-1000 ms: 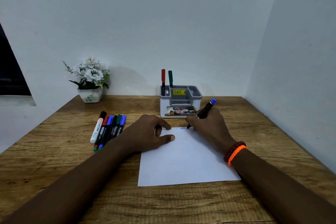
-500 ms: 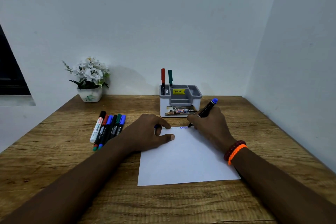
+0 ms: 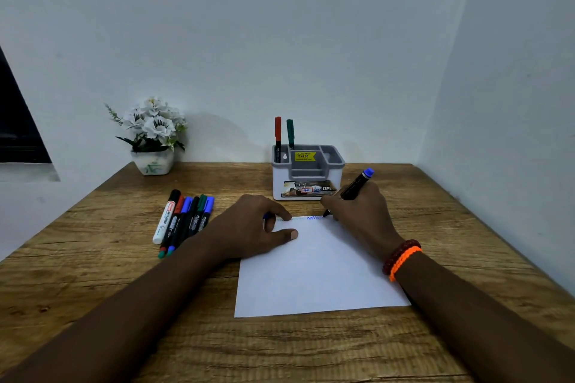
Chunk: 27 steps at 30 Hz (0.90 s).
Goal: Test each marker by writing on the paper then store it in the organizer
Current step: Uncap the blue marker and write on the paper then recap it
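Moved: blue scribble [image 3: 315, 218] longer, tip further right.
Right hand [image 3: 362, 214]: fingers pinch blue marker [image 3: 354, 188].
Left hand [image 3: 249, 228]: presses paper [image 3: 317, 274], holds cap [image 3: 268, 216].
Risk: tip overruns paper's top edge, inks bench [image 3: 93, 274].

Organizer [image 3: 306, 177] close behind paper [image 3: 317, 274]; markers [image 3: 183, 221] left.

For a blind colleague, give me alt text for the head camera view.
A right hand writes a blue zigzag with a blue-ended black marker on white paper; the left hand steadies it beside a grey-and-white plastic organizer.
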{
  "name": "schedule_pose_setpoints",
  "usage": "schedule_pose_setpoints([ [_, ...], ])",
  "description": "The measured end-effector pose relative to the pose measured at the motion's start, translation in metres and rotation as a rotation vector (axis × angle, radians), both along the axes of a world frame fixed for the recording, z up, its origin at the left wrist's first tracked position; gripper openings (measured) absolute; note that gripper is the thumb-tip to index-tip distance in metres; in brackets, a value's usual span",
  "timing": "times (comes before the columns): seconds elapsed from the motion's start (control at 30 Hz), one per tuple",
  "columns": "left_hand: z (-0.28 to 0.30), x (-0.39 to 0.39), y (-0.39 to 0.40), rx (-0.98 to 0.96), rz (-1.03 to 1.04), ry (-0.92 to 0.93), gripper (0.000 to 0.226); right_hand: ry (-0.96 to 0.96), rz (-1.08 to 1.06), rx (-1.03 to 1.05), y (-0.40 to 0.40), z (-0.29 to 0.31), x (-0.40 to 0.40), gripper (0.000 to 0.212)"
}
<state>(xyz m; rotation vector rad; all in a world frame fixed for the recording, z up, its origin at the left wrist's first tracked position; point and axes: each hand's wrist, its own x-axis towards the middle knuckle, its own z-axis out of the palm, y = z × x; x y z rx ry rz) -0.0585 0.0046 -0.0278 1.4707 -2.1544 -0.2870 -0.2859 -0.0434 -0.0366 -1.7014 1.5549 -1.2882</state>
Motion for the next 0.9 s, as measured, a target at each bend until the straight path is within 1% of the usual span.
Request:
schedule_pose_setpoints([
  [0.17, -0.0001, -0.0003, 0.0005, 0.002, 0.003, -0.006, 0.045, -0.005, -0.001, 0.007, 0.0013, 0.0016, 0.0003, 0.026],
  [0.7, 0.0011, -0.0004, 0.0017, -0.01, -0.007, -0.007, 0.044, 0.005, -0.022, -0.011, 0.003, 0.0035, -0.0016, 0.034],
  [0.9, 0.0008, 0.0003, 0.0007, -0.005, -0.011, -0.011, 0.044, 0.021, -0.027, -0.014, 0.0027, 0.0019, -0.0036, 0.031],
])
